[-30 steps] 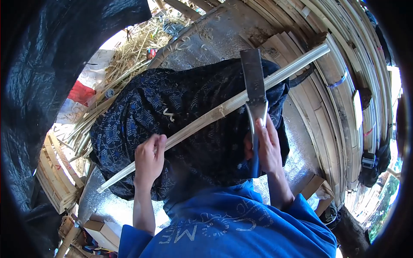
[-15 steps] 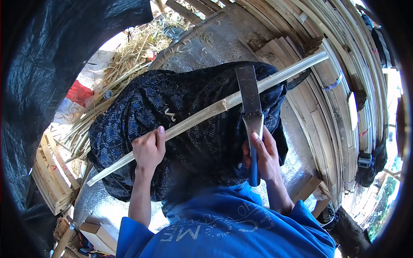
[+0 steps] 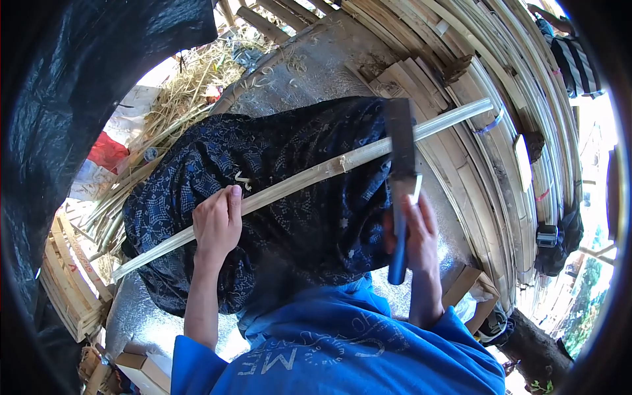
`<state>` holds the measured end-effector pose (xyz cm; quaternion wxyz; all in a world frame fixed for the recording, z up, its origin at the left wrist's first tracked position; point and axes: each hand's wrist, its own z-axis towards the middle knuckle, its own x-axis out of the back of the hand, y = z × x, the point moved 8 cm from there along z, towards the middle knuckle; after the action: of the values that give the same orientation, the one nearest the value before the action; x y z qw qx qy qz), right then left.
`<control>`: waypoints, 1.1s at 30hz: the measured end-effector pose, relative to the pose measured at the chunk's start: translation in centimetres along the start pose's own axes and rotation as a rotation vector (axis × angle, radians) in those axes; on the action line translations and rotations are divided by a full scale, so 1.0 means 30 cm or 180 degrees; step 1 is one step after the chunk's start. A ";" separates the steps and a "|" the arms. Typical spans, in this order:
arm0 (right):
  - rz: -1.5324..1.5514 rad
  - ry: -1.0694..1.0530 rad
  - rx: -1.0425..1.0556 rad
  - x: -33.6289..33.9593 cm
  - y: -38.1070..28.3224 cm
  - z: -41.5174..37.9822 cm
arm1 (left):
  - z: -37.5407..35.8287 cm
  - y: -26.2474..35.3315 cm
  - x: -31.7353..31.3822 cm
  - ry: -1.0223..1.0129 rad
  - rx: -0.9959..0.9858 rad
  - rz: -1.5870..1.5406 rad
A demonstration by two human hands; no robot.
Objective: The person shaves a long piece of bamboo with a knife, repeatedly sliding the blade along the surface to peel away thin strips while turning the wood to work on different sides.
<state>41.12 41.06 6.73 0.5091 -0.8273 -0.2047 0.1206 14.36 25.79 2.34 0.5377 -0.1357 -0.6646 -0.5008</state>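
Bamboo is what both hands work on. A long bamboo strip [image 3: 309, 176] lies slanted across a dark blue patterned cloth [image 3: 289, 158] on the lap. The left hand [image 3: 216, 224] is closed around the strip near its lower end. The right hand [image 3: 415, 234] grips the handle of a big knife [image 3: 401, 148], and the blade rests across the strip near its upper end. More bamboo slats [image 3: 487, 158] are stacked just beside.

Long pale bamboo strip [image 3: 296, 179] slanting across dark patterned cloth, flat-bladed knife [image 3: 401, 164] crossing it
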 end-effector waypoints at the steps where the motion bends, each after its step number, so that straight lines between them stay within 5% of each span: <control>1: 0.0066 0.0201 0.0251 0.031 -0.041 -0.006 | 0.003 0.016 0.012 -0.0033 -0.0132 0.0120; 6: 0.1019 0.0718 0.1256 0.178 -0.198 -0.007 | -0.006 0.044 0.031 0.0138 -0.0578 0.0406; 8: 0.0843 0.0766 0.1076 0.182 -0.178 0.011 | -0.016 -0.038 -0.043 -0.0854 0.0261 0.0435; 11: 0.0333 0.0488 0.0584 0.119 -0.109 0.031 | -0.001 -0.038 -0.015 -0.0522 0.0195 0.0272; 23: 0.0645 0.0369 0.0814 0.082 -0.140 0.050 | 0.040 0.008 -0.011 -0.0249 0.0392 -0.0440; 33: 0.0138 0.0026 0.0365 -0.012 -0.079 0.055 | -0.107 -0.159 0.009 -0.0438 0.0441 0.0401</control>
<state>39.62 43.14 8.11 0.5539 -0.8014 -0.1774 0.1398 12.67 20.88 -0.15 0.5293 -0.1738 -0.7232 -0.4083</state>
